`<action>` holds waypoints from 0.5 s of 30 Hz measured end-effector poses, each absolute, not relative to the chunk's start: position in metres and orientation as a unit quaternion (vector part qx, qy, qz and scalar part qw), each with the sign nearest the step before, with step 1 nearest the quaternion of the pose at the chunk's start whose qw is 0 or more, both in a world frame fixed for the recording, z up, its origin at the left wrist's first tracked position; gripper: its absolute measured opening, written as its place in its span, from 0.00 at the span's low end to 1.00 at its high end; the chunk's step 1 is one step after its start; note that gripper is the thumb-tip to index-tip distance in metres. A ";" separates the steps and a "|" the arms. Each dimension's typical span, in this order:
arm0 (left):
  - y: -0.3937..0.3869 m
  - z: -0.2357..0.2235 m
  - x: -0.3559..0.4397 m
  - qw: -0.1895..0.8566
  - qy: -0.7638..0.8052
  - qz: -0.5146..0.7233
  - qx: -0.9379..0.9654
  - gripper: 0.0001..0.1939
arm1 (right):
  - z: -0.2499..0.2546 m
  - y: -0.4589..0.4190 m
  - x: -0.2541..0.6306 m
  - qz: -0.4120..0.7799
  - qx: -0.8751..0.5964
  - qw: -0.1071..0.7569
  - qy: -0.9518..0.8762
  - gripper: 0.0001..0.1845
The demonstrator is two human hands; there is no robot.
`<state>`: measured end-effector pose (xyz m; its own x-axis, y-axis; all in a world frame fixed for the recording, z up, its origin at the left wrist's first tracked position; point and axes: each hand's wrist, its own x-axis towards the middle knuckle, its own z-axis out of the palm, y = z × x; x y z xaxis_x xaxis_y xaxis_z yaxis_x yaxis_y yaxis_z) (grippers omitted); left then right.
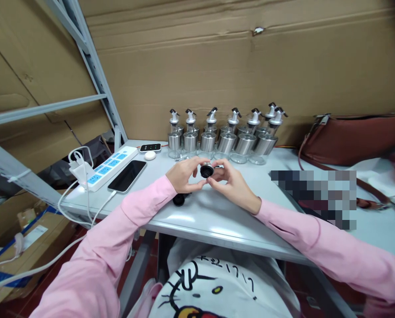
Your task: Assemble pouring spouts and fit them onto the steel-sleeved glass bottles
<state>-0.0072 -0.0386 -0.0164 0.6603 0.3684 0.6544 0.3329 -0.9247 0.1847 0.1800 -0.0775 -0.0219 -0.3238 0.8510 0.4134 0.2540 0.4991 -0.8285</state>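
Observation:
Between my two hands, just above the table, is a small round black ribbed stopper (207,171), with its ringed side towards me. My right hand (229,180) pinches it from the right with thumb and fingers. From the left, the thumb and forefinger of my left hand (186,174) close around its edge. Another round black piece (179,199) lies on the table below my left wrist, partly hidden by it. Behind my hands stand glass bottles with steel sleeves (208,142) in rows, topped with silver and black pourers (212,115).
On the left, a white power strip (113,165) with plugs and cables lies by a phone (127,176), a small black device (150,148) and a white round object (150,155). A brown bag (359,137) and a blurred-out dark item (316,194) are at right. Cardboard (197,75) stands behind.

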 end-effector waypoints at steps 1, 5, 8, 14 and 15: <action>-0.039 -0.016 -0.007 0.025 0.195 0.363 0.911 0.21 | -0.022 -0.077 0.180 0.336 -0.374 0.446 -0.741 0.16; -0.040 -0.015 -0.007 0.023 0.215 0.330 0.919 0.18 | -0.025 -0.074 0.181 0.327 -0.372 0.448 -0.744 0.15; -0.041 -0.014 -0.007 0.020 0.218 0.311 0.925 0.17 | -0.027 -0.072 0.183 0.315 -0.366 0.454 -0.748 0.16; -0.040 -0.015 -0.007 0.030 0.221 0.314 0.923 0.20 | -0.026 -0.073 0.183 0.305 -0.373 0.459 -0.747 0.13; -0.040 -0.015 -0.007 0.032 0.230 0.318 0.919 0.20 | -0.026 -0.073 0.183 0.306 -0.371 0.463 -0.744 0.13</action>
